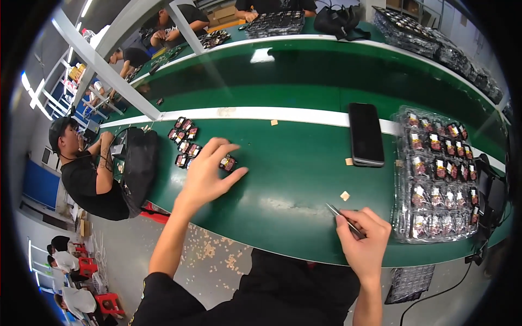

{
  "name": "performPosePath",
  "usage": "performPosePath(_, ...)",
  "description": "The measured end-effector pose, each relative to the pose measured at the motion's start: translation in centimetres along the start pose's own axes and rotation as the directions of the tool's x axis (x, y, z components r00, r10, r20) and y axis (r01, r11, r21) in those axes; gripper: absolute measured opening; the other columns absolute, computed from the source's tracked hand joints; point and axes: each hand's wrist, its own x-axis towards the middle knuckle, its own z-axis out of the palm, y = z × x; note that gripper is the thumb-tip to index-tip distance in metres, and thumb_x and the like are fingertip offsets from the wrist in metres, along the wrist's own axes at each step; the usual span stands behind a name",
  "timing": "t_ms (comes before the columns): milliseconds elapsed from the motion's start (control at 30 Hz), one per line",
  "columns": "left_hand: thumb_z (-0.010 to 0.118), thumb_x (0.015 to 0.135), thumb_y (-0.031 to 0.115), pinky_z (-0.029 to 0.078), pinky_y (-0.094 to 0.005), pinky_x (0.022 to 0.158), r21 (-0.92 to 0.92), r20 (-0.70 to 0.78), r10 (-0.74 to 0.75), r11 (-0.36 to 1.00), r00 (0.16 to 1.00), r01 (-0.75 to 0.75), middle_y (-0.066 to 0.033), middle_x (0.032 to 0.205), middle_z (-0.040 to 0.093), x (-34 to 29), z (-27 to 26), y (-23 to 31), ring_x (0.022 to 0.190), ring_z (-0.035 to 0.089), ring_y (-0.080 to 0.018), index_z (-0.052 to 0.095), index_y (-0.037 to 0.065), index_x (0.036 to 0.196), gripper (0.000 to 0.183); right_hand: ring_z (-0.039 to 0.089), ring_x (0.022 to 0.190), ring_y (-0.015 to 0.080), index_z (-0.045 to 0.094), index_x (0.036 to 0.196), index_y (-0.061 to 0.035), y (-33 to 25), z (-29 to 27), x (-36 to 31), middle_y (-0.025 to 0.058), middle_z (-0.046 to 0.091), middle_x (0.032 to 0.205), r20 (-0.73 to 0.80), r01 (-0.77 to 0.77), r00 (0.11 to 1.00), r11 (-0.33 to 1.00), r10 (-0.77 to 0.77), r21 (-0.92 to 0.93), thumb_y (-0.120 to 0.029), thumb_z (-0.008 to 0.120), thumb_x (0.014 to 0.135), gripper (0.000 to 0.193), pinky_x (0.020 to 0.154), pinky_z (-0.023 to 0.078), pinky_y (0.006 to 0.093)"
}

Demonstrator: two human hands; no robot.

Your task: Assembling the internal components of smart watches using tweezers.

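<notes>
My left hand point(209, 173) reaches over the green bench with its fingers spread. Between its thumb and forefinger lies a small black package point(228, 163) with a coloured label; whether the fingers touch it I cannot tell. More such small labelled packages point(182, 130) form a loose group beyond and left of that hand, some partly hidden by it. At the right, my right hand point(365, 239) is closed round slim metal tweezers point(356, 232), held like a pen, tip pointing up and left. A small beige square point(345, 196) lies just beyond the tip.
A black phone point(365, 133) lies at the bench's far edge. Stacked clear trays point(402, 217) of small packages stand at right. More beige squares point(274, 123) are scattered about. A co-worker point(87, 174) sits at left beside a black bag point(140, 163). A grey post point(103, 70) rises far left.
</notes>
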Motion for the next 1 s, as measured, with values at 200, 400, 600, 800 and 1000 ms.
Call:
performPosePath(200,0.090,0.089,0.017,0.052,-0.0352,0.092,-0.143,0.163,-0.123,0.979,0.979,0.146,-0.0101,0.124,0.066,-2.3,-1.8,-2.4,0.093,0.058,-0.0236,0.067,0.003,0.143,0.060,0.049,0.053,0.0044,0.082,0.101,0.0043,0.0,0.2,0.1,0.0020,0.061,0.071,-0.004,-0.025,1.000,0.998,0.025,-0.050,0.003,0.084,0.088,0.013,0.049,0.033,0.0254)
performPosePath(400,0.091,0.087,0.010,0.051,-0.0353,0.083,-0.205,0.208,-0.083,0.971,0.975,0.126,-0.0072,0.109,0.065,-0.5,-0.6,-1.9,0.082,0.053,-0.0199,0.071,0.005,0.138,0.055,0.047,0.053,0.0038,0.082,0.101,0.0050,0.2,0.1,0.2,0.0015,0.061,0.070,0.009,-0.026,1.000,0.998,0.026,-0.054,0.004,0.084,0.088,0.013,0.049,0.030,0.0249)
performPosePath(600,0.093,0.085,0.012,0.048,-0.0341,0.070,-0.408,0.280,0.182,0.911,0.943,-0.054,-0.0051,0.105,0.064,2.0,2.8,2.6,0.079,0.053,-0.0182,0.076,0.009,0.131,0.050,0.049,0.057,0.0025,0.083,0.103,0.0055,0.7,-0.4,-0.3,0.0008,0.064,0.073,-0.030,-0.100,0.994,0.994,0.101,0.030,0.005,0.086,0.089,0.015,0.051,0.032,0.0229)
performPosePath(800,0.091,0.087,0.023,0.047,-0.0394,0.086,-0.513,0.376,0.452,0.828,0.809,-0.224,-0.0086,0.123,0.069,3.4,5.6,7.9,0.106,0.069,-0.0286,0.072,0.010,0.131,0.050,0.054,0.063,0.0022,0.083,0.107,0.0054,1.1,-0.5,0.1,0.0024,0.068,0.080,-0.004,-0.067,0.998,0.979,0.070,0.191,0.009,0.085,0.089,0.019,0.054,0.036,0.0193)
performPosePath(1000,0.092,0.084,0.032,0.042,-0.0375,0.084,-0.562,0.365,0.550,0.773,0.751,-0.294,-0.0077,0.114,0.076,3.0,6.3,8.1,0.101,0.071,-0.0259,0.074,0.005,0.131,0.057,0.044,0.051,0.0013,0.084,0.099,0.0016,0.9,-0.5,0.3,0.0000,0.063,0.070,-0.001,-0.063,0.998,0.991,0.063,0.118,0.009,0.084,0.082,0.018,0.048,0.028,0.0219)
